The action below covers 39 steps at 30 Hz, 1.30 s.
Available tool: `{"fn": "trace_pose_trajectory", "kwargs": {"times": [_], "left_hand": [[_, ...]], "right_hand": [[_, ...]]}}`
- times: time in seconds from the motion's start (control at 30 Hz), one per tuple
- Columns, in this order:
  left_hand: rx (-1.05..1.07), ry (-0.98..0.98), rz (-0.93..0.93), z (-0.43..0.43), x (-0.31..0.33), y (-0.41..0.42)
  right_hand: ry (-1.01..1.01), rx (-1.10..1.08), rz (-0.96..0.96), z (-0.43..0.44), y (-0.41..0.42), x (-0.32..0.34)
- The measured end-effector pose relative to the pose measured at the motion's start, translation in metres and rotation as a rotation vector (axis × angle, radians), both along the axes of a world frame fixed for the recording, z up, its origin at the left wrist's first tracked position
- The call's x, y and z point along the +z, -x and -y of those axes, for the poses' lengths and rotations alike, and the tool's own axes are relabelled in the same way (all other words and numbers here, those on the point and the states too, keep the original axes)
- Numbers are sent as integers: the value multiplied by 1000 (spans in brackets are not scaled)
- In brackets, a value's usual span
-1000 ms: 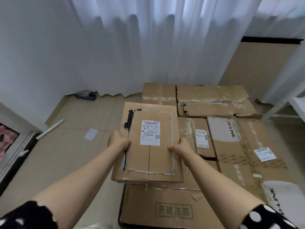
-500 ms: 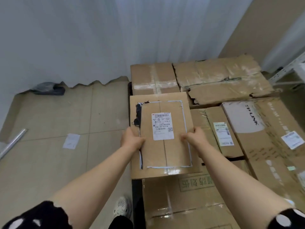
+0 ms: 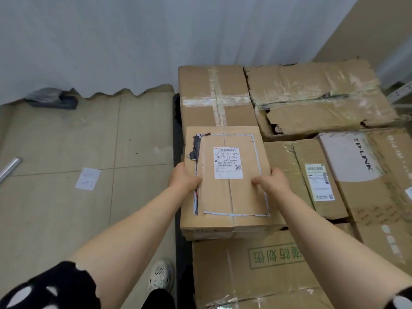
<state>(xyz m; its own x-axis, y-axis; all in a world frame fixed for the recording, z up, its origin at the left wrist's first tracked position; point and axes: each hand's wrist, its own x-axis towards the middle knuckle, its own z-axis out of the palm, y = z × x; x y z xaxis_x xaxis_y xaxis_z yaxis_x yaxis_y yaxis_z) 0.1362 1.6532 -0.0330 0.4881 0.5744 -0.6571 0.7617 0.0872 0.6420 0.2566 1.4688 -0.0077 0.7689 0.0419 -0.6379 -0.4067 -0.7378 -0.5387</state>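
A flat brown cardboard box [image 3: 229,197] with a white shipping label [image 3: 227,162] and a torn black strip on its left edge lies at the centre, over a stack of other cartons. My left hand [image 3: 184,178] grips its left side, thumb on top. My right hand [image 3: 270,181] grips the right side, thumb on the lid. The box's near edge overlaps a larger carton with green printed characters [image 3: 256,270].
Taped cartons [image 3: 214,94] and a torn one [image 3: 316,94] stand behind; a TP-LINK box [image 3: 365,166] and a labelled box [image 3: 316,179] are to the right. Tiled floor to the left holds a paper slip [image 3: 87,181], a metal tube [image 3: 9,168] and a dark bag [image 3: 53,99]. My shoe [image 3: 160,275] stands below.
The view has tilted down and closed in on the stack. The box in my hands has come lower, toward the cartons. Both hands keep their grip.
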Motion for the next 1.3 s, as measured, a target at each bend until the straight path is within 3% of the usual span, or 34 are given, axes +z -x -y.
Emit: {"fn": "trace_pose_trajectory", "kwargs": {"times": [0.8, 0.93, 1.13, 1.23, 1.3], "left_hand": [[98, 99, -9, 14, -56, 21], [145, 195, 10, 11, -61, 36], [274, 281, -96, -18, -88, 56], [229, 314, -166, -26, -114, 68], [171, 340, -168, -24, -133, 73]], "right_hand": [[90, 88, -17, 3, 14, -79], [372, 385, 221, -19, 36, -78], [265, 1005, 647, -100, 75, -79], [336, 1332, 714, -129, 89, -84], [406, 1426, 688, -133, 89, -94]]}}
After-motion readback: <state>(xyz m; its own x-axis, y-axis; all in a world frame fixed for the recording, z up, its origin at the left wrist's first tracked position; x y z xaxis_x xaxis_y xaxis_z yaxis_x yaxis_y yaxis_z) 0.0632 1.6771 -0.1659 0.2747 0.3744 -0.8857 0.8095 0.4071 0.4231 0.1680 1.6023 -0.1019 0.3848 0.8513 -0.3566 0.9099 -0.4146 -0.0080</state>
